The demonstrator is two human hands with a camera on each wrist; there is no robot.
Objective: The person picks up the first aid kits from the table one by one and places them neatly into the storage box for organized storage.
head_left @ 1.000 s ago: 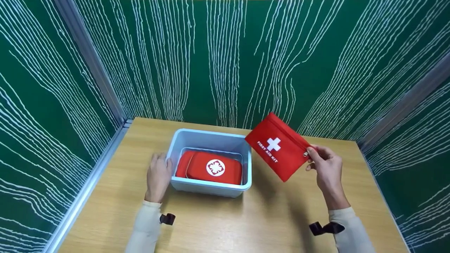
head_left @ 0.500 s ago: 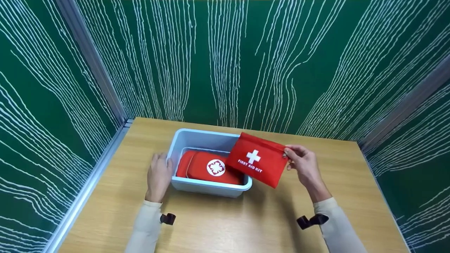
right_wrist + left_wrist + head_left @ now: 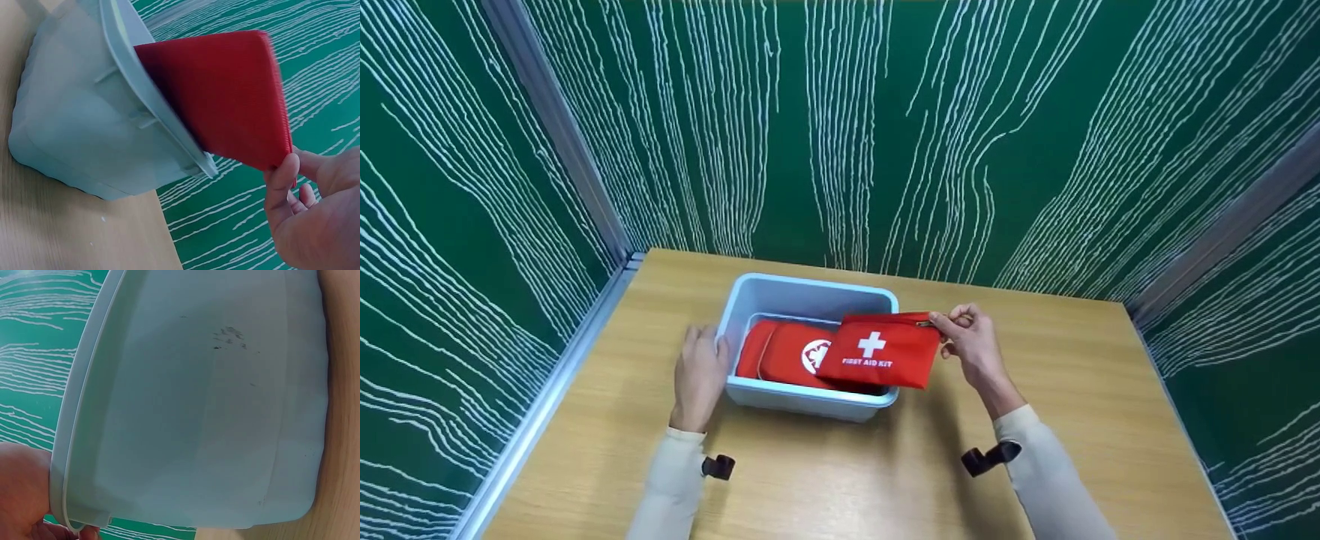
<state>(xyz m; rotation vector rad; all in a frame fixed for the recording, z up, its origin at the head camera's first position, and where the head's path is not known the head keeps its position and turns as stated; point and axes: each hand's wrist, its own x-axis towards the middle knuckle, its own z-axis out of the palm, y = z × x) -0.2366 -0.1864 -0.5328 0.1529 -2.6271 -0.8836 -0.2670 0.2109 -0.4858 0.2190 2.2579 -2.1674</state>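
Observation:
My right hand (image 3: 979, 349) pinches a red zip pouch (image 3: 877, 367) by its upper right corner, between thumb and fingers. White letters on it read FIRST AID KIT, below a white cross. The pouch tilts over the right rim of a light blue plastic bin (image 3: 810, 403), its left part inside. Beneath it in the bin lies a red case (image 3: 787, 364) with a white round emblem, partly covered by the pouch. At the bin's left side, my left hand (image 3: 699, 379) holds the rim; in the left wrist view its fingertips (image 3: 90, 532) show at the rim's end.
The bin stands on a wooden table (image 3: 810, 480). Green walls (image 3: 840, 150) with white wavy lines rise behind and at both sides, with metal posts (image 3: 559, 127) at the corners. A black strap mount (image 3: 990, 457) sits on each wrist.
My right hand has moved left and carried the pouch from beside the bin to over its right side. The pouch has turned more level and now covers part of the case. My left hand stays put.

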